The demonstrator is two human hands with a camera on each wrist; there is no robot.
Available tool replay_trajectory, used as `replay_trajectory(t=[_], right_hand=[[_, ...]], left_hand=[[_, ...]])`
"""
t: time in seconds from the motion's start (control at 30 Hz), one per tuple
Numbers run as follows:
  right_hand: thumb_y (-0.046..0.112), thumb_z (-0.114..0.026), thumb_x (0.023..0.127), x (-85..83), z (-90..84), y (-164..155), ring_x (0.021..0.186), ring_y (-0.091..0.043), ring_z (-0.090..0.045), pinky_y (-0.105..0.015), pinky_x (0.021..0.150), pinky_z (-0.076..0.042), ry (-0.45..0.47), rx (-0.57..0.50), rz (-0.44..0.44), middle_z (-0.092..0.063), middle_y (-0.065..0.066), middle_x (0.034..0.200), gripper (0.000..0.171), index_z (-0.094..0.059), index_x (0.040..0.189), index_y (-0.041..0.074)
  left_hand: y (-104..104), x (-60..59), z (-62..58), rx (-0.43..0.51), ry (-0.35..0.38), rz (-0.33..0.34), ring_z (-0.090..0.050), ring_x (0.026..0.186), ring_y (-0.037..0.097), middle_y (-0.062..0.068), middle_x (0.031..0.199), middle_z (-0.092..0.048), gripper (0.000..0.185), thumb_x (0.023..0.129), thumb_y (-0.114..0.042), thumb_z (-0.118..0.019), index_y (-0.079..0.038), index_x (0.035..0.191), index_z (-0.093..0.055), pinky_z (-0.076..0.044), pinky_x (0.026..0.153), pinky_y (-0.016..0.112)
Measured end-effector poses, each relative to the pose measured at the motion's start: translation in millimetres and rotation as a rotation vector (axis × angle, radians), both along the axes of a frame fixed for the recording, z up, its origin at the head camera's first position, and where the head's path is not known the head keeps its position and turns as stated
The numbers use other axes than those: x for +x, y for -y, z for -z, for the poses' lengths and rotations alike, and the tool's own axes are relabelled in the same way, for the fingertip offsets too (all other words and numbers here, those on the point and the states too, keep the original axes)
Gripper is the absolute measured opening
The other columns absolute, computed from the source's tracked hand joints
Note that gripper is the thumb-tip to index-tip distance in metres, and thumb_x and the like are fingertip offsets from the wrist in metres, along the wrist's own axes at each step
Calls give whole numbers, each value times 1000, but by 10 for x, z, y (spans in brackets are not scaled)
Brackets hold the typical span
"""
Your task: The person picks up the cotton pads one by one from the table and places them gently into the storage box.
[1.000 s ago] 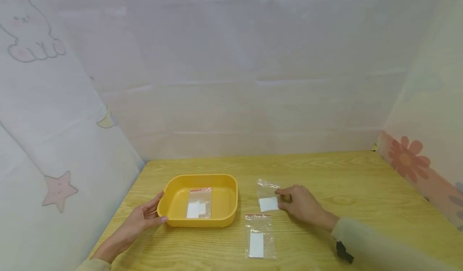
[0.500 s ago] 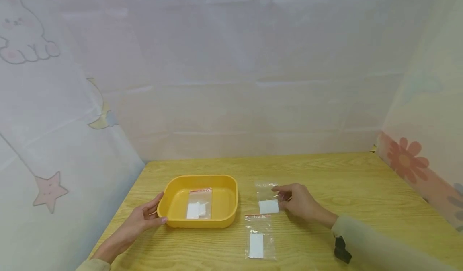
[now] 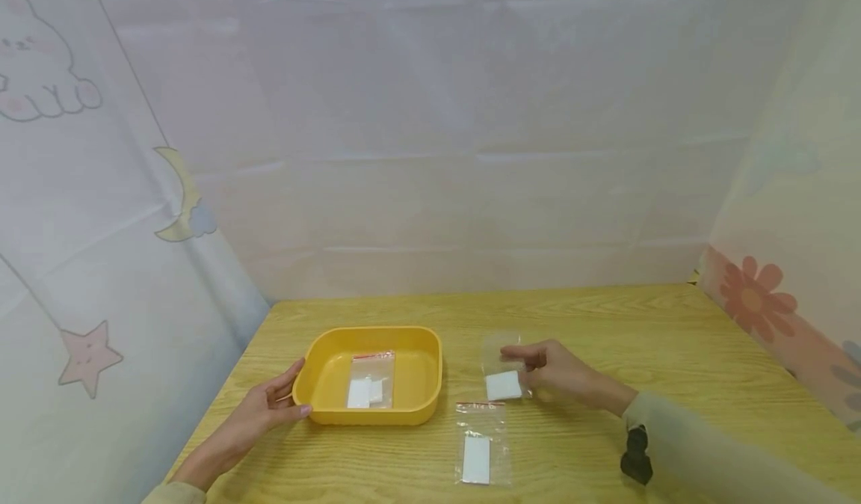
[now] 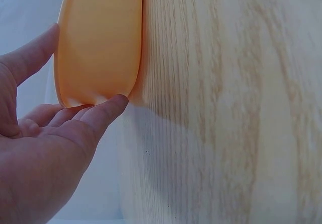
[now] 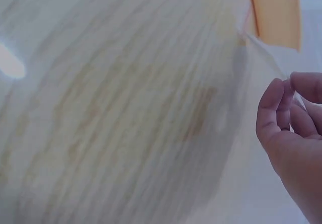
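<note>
My left hand holds the left end of a yellow tray, thumb at the front rim and fingers along the end wall; the left wrist view shows these fingertips against the orange-looking wall. Right of the tray, my right hand pinches the right side of a clear zip bag with a white rectangular piece inside. The right wrist view catches the bag edge-on, stretching from the fingertips towards the tray. Inside the tray lies another zip bag with white pieces.
A third zip bag, with a red seal strip and a white rectangle, lies on the wooden table in front of the right hand. Pale printed sheets stand around the back and sides. Something black hangs by the right sleeve.
The bag in my right hand has tilted slightly and shifted a little to the right, its top blurred now. My left hand and the tray stay in place.
</note>
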State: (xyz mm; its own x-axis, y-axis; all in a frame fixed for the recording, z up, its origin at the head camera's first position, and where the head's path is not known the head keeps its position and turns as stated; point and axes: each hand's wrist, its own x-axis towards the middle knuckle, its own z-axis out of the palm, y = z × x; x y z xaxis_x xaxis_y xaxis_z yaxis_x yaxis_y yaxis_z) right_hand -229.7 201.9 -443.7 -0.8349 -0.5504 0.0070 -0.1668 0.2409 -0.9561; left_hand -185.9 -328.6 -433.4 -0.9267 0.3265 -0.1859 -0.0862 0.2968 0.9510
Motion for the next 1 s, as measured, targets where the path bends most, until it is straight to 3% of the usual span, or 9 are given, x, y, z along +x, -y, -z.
replay_trajectory(t=[0.17,0.37,0.67,1.0], right_hand=[[-9,-61,96,-15,-119,-26,80,-16,-59,-29,82,-56,11,-56,-39,-43,-36,155,65,-37,156,-13],[0,-67,101,-85,-312,-65,86,-24,-59,-31,93,-55,16,-80,-65,-40,-30,160,69,-33,161,-8],[-1,-66,101,-155,-578,0,92,-17,-58,-34,95,-57,41,-135,-83,-35,-26,165,74,-28,164,-5],[3,-66,103,-224,-818,314,95,-20,-55,-34,98,-54,87,-152,-119,-36,-15,168,73,-30,166,4]], left_hand=[[-1,14,1,-12,-4,-9,-33,149,49,21,172,-10,93,102,-17,-74,-7,170,-12,-53,104,36],[2,18,10,-8,-7,-9,-33,149,49,21,172,-10,93,102,-17,-74,-7,170,-11,-53,104,36],[-1,19,15,-8,-9,-6,-32,149,49,22,172,-11,93,102,-17,-73,-6,170,-11,-53,104,36],[6,7,20,-3,-10,3,-31,150,49,20,172,-10,92,103,-17,-73,-6,170,-10,-53,105,36]])
